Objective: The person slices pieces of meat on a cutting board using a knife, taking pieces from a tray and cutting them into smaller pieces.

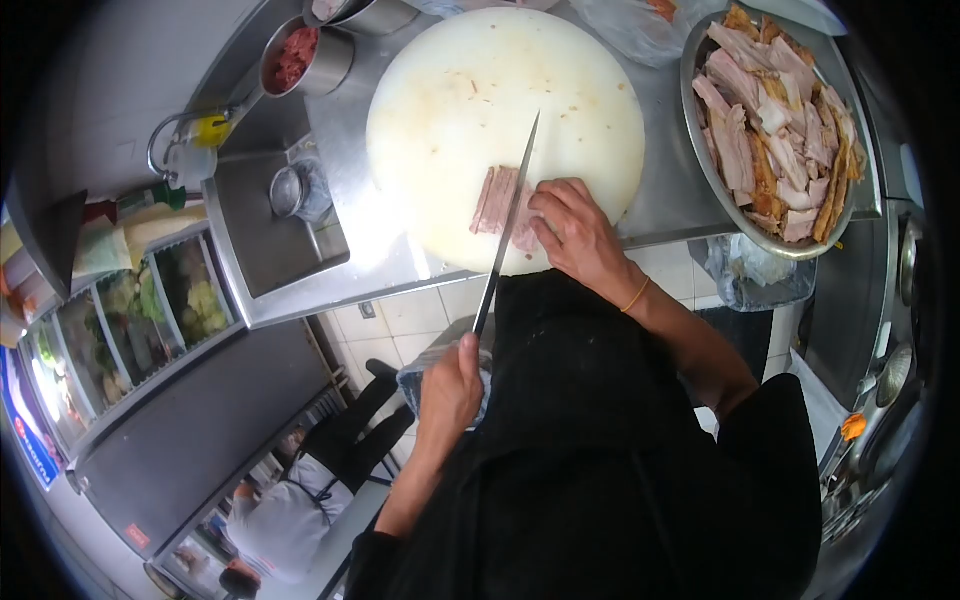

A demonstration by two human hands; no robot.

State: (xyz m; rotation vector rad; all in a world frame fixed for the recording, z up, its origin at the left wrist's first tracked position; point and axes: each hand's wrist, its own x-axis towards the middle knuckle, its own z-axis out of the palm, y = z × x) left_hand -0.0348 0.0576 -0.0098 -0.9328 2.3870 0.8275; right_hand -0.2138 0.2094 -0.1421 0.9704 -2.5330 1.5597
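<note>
My left hand (450, 392) is closed around the handle of a long knife (506, 229), low at the board's near edge. The blade points up across a round white cutting board (440, 110) and passes over a piece of cooked meat. Sliced strips of this meat (491, 198) lie left of the blade. To its right, my right hand (577, 226) presses the rest of the meat with curled fingers, close beside the blade. The fingertips are partly hidden. Small crumbs dot the board.
A metal bowl (692, 128) heaped with cooked meat pieces stands at the right. At the upper left is a metal pot (332, 66) with raw red meat. A sink (262, 240) lies left of the board. Behind on the left, a person (285, 525) is near a refrigerated counter (190, 440).
</note>
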